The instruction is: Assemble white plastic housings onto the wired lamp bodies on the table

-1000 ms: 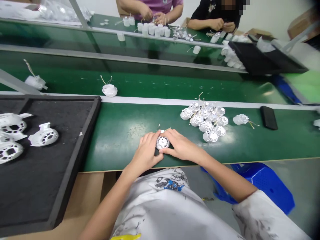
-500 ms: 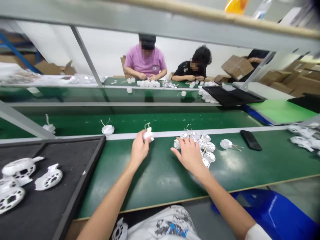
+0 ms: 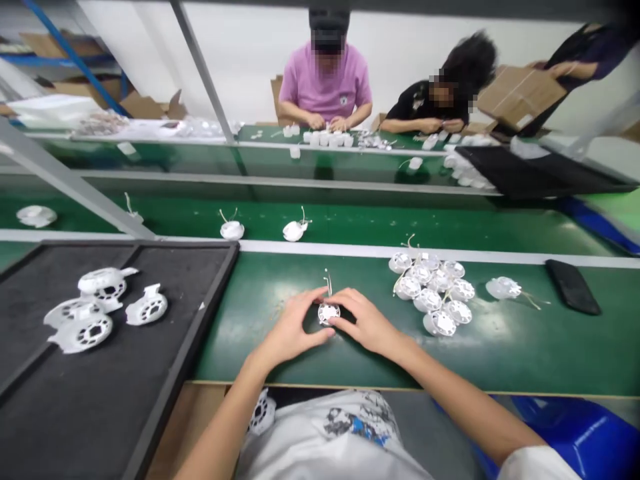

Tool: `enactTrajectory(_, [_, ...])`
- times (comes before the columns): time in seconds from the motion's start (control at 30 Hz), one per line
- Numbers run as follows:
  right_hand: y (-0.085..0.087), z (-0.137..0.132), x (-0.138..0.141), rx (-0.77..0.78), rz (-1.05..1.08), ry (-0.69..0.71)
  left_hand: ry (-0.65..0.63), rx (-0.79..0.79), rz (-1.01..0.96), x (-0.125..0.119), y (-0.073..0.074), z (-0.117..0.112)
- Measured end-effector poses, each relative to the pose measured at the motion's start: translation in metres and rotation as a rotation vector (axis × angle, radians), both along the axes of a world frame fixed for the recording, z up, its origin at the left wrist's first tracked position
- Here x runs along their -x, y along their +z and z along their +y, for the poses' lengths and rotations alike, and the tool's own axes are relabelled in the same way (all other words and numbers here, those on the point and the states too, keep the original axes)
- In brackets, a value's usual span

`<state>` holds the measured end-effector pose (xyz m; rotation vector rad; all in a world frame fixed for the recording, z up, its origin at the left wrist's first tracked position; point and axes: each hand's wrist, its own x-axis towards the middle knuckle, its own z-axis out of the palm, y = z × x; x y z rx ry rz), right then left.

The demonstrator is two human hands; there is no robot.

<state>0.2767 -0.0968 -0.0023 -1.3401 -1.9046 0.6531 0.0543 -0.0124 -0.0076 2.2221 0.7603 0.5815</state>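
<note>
White, round, slotted plastic part: pinched by bare right hand; bare left hand alongside, grip unclear. Thin, pale wires could be bent by either hand's pressure.

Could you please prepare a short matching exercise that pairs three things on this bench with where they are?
Things:
1. Tray
2. Round white part
3. Flat dark slab

Places:
A. Right of the part cluster
B. Left side, bearing white shells
C. Between left hand and right hand

Pairs: 1-B, 2-C, 3-A
</note>
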Motion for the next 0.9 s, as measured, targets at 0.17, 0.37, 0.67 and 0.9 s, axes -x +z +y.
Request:
enactTrajectory(0.17, [-0.009,-0.006,-0.002,0.126,0.241,-0.149,0.007,0.012,0.035,-0.01,-0.011,-0.023])
enactTrajectory(0.37, [-0.015,-0.005,0.0,-0.033,0.107,-0.133,0.015,-0.132,0.133,-0.013,-0.016,-0.01])
enactTrajectory(0.67, [-0.033,-0.006,0.004,-0.141,-0.1,-0.295,0.161,-0.275,0.09,0.022,0.001,-0.073])
enactTrajectory(0.9, [-0.026,-0.001,0.005,-0.122,-0.09,-0.294,0.568,0.112,0.187,0.141,-0.064,-0.185])
